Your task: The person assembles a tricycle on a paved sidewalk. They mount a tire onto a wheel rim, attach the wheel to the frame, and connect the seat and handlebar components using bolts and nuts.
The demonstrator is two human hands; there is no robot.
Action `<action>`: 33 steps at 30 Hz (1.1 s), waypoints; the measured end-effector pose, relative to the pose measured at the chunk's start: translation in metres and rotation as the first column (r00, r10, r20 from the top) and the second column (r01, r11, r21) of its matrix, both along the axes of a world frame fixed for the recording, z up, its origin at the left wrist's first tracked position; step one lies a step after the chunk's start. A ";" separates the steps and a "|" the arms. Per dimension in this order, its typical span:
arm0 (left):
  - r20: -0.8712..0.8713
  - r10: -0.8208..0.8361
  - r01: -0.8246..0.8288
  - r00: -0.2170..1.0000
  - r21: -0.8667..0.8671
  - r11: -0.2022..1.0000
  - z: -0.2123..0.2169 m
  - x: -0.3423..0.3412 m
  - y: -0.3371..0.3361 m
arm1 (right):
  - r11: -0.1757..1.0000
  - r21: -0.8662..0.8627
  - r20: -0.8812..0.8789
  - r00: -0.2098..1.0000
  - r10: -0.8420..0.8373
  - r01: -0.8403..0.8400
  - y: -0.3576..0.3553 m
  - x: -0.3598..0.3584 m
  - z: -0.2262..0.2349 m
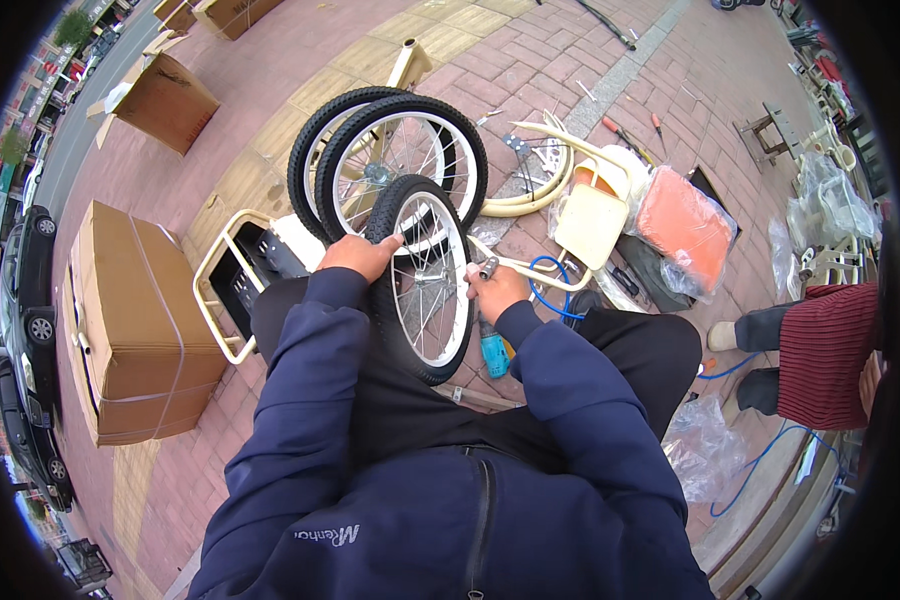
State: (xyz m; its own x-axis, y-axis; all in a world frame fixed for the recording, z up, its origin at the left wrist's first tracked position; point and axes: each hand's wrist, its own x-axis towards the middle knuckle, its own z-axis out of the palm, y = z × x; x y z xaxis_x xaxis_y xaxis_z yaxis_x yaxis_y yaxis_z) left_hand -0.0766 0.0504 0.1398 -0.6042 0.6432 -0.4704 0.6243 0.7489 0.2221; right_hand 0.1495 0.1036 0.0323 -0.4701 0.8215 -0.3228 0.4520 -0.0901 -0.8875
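A small bicycle wheel (432, 285) with a black knobby tyre and silver spokes stands upright between my knees. My left hand (358, 257) is closed over the top left of its tyre. At the wheel's right side my right hand (500, 292) grips a metal nozzle (488, 268), its end showing above the fingers. A blue hose (542, 290) loops just right of that hand; whether it joins the nozzle is hidden. Behind, two larger wheels (407, 102) lean together near a cream frame tube (410, 65). Below my right hand lies a teal power tool (495, 355).
A large cardboard box (145, 325) and a cream rack (213, 262) stand at left. Cream fenders (530, 205), an orange plastic-wrapped panel (682, 228), and screwdrivers (620, 132) lie on the brick paving. Another person (820, 355) stands at right near plastic wrap (705, 450).
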 end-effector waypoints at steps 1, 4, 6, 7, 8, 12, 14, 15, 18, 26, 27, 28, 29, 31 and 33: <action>-0.003 -0.019 0.019 1.000 0.003 1.000 -0.004 -0.002 -0.001 | 1.000 0.004 -0.011 1.000 0.008 -0.008 -0.004 -0.003 -0.004; -0.003 -0.120 0.120 0.993 0.040 0.992 -0.012 0.000 -0.010 | 0.997 -0.019 -0.004 0.997 0.074 -0.074 -0.013 -0.011 -0.010; -0.033 -0.164 0.166 0.986 0.071 0.984 -0.016 0.007 -0.017 | 0.982 -0.012 0.035 0.981 0.189 -0.189 -0.016 -0.014 -0.010; -0.080 -0.155 0.164 0.985 0.132 0.977 -0.018 0.012 -0.020 | 0.984 -0.012 0.065 0.981 0.181 -0.180 -0.018 -0.013 -0.008; -0.074 -0.132 0.143 0.988 0.160 0.977 -0.019 0.016 -0.022 | 0.984 -0.013 0.078 0.981 0.177 -0.177 -0.020 -0.014 -0.006; -0.069 -0.132 0.144 0.989 0.227 0.963 -0.021 0.029 -0.028 | 0.982 0.016 -0.024 0.981 0.190 -0.190 -0.023 -0.018 0.008; -0.033 -0.199 0.200 0.979 0.271 0.941 -0.024 0.031 -0.033 | 0.987 0.022 -0.179 0.971 0.159 -0.157 -0.021 -0.018 0.015; 0.074 -0.270 0.233 0.960 0.320 0.918 -0.027 0.031 -0.035 | 0.989 0.026 -0.218 0.964 0.150 -0.148 -0.018 -0.018 0.018; 0.640 -0.351 -0.018 0.684 0.496 0.868 -0.037 0.032 -0.037 | 0.962 -0.127 -0.118 0.967 0.226 -0.240 -0.005 -0.018 0.025; 0.903 -0.061 -0.346 0.426 0.225 0.911 -0.045 0.041 -0.033 | 0.872 -0.379 -0.338 0.923 0.182 -0.310 -0.001 -0.003 0.043; 0.876 -0.097 -0.305 0.473 0.266 0.914 -0.043 0.041 -0.033 | 0.875 -0.365 -0.336 0.922 0.194 -0.317 -0.002 -0.003 0.044; 0.876 -0.112 -0.303 0.470 0.279 0.911 -0.042 0.043 -0.033 | 0.871 -0.372 -0.333 0.922 0.197 -0.321 -0.003 -0.003 0.045; 0.871 -0.125 -0.301 0.475 0.295 0.907 -0.042 0.044 -0.032 | 0.868 -0.387 -0.330 0.926 0.184 -0.310 -0.004 -0.003 0.046; 0.845 -0.163 -0.264 0.509 0.334 0.905 -0.042 0.045 -0.032 | 0.877 -0.389 -0.352 0.925 0.140 -0.281 -0.007 -0.003 0.045; 0.874 -0.168 -0.303 0.455 0.329 0.894 -0.043 0.045 -0.031 | 0.869 -0.423 -0.431 0.900 0.057 -0.258 -0.012 -0.004 0.044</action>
State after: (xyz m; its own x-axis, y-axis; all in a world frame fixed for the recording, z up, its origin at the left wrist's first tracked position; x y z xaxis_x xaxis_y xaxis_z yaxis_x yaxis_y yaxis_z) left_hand -0.0319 0.0192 0.0971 -0.0761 0.8716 -0.4843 -0.1286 0.4731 0.8716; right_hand 0.1454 0.0915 0.0767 -0.7481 0.5280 -0.4019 0.1193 -0.4888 -0.8642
